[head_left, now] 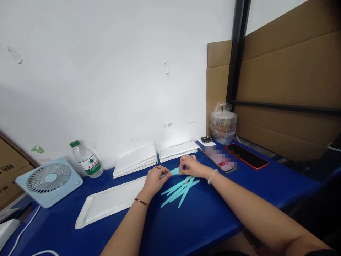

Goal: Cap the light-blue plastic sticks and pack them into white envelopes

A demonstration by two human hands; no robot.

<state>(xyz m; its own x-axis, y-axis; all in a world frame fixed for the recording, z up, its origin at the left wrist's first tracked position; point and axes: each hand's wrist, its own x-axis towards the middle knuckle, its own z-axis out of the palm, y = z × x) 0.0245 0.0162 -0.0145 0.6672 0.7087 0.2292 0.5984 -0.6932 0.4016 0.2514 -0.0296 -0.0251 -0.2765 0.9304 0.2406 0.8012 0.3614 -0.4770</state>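
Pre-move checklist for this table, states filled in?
1. Left hand at the held turquoise piece: ok, fingertips at its near end.
2. Right hand at the same piece: ok, fingers at the other end.
3. Grip firm: cannot tell, contact too small to see.
4. Loose turquoise sticks lined up: not ok, they lie crossed and fanned out.
5. Left arm off the white envelope: cannot tell, they overlap in this view.
6. Bottle capped: ok, green cap on.
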